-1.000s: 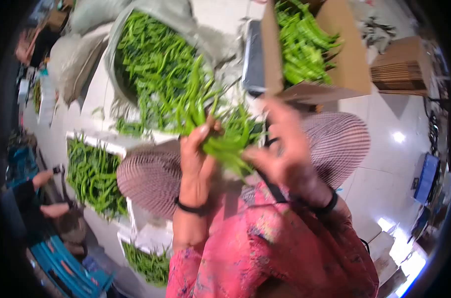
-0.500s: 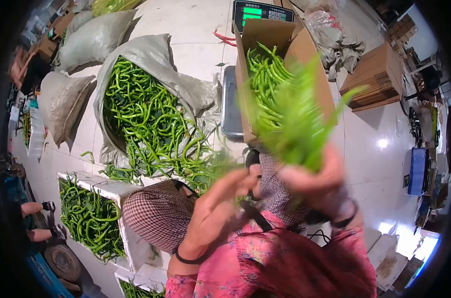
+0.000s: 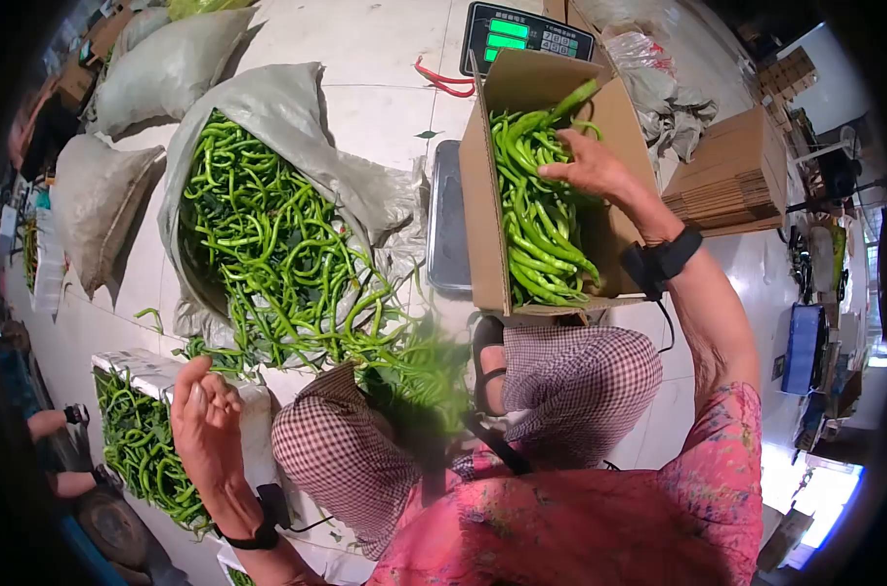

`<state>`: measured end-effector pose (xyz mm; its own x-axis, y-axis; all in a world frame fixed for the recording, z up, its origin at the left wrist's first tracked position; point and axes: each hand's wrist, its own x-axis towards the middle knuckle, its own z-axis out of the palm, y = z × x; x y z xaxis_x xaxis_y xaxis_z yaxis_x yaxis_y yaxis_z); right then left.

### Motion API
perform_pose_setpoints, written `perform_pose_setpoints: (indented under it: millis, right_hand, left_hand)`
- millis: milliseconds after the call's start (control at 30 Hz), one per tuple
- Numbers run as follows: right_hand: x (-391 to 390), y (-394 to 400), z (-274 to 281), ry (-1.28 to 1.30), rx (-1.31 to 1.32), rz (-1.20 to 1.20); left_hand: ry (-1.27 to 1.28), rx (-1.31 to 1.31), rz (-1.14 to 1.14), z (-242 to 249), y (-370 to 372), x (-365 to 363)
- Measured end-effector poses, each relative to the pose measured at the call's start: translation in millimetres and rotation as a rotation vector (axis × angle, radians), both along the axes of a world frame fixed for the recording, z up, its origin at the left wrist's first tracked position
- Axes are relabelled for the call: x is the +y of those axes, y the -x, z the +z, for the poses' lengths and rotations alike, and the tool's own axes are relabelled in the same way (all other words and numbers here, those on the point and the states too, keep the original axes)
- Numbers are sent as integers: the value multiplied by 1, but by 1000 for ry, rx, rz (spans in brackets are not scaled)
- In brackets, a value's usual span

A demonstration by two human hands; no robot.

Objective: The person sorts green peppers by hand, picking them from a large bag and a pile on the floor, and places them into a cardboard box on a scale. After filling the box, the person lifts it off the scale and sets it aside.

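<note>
Long green chili peppers (image 3: 546, 234) lie in an open cardboard box (image 3: 482, 205). Over them, inside the box, my right hand (image 3: 599, 171) has thumb and forefinger apart, with no pepper visibly gripped; its other fingers are partly hidden. My left hand (image 3: 207, 420) is raised at the lower left, beside a white foam box (image 3: 258, 405). Its fingers are loosely curled and nothing shows in them. Ahead of my knees, a grey woven sack (image 3: 258, 93) lies with its mouth wide, and green peppers (image 3: 277, 234) spill from it onto the floor.
A scale display (image 3: 521, 37) glows green behind the cardboard box, and the scale's metal plate (image 3: 448, 215) shows at its left. Red peppers (image 3: 443, 78) lie nearby. Full sacks (image 3: 102, 205) stand at the left, flattened cartons (image 3: 731, 166) at the right. Another person's hand (image 3: 48, 422) shows far left.
My right hand has moved forward into the cardboard box; the bunch of peppers it held is now out of its grip. My left hand has swung left, away from my lap.
</note>
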<state>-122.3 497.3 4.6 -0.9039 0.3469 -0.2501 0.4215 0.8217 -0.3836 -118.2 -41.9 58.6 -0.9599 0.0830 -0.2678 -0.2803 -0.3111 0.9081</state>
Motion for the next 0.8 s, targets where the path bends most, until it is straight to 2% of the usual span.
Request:
perform_pose_setpoints:
  millis: [33,100,133,233,267,333,367,400,433,500,567,633,700,800]
  right_hand:
    - [2,1,-12,-2,-11,1]
    - [5,4,-33,-419,-36,300]
    - [4,9,-34,-178,-176,260]
    - [-16,-4,-32,-70,-209,416]
    - [-7,-16,-48,-127,-56,451]
    - [12,-20,-53,-232,-30,461]
    - [8,-18,-36,-259,-100,460]
    - [5,-15,-22,-177,-106,444]
    - [-8,-20,-4,-256,-29,439]
    - [-62,-16,50,-284,33,390]
    - [-130,-24,99,-168,80,272]
    - [-190,-38,139,-3,11,306]
    - [-213,-45,136,515,-131,552]
    - [-261,-62,78,886,-427,444]
  left_hand:
    - [24,-65,35,-14,9,-5]
    - [14,-178,-1,-68,26,-22]
    - [39,-227,-18,-92,29,-21]
    - [103,-372,-68,-142,28,-11]
    - [111,-392,-130,-160,25,-7]
    - [170,-435,-228,-180,22,-2]
    - [219,-455,-245,-185,23,1]
    - [230,-384,-283,-205,25,-5]
    - [242,-312,-329,-221,27,-13]
    - [331,-309,-235,-222,36,-11]
    - [395,-274,-214,-247,48,-26]
    - [459,-232,-130,-261,63,-39]
    - [526,-146,-29,-286,77,-52]
    - [703,-82,27,-319,95,-65]
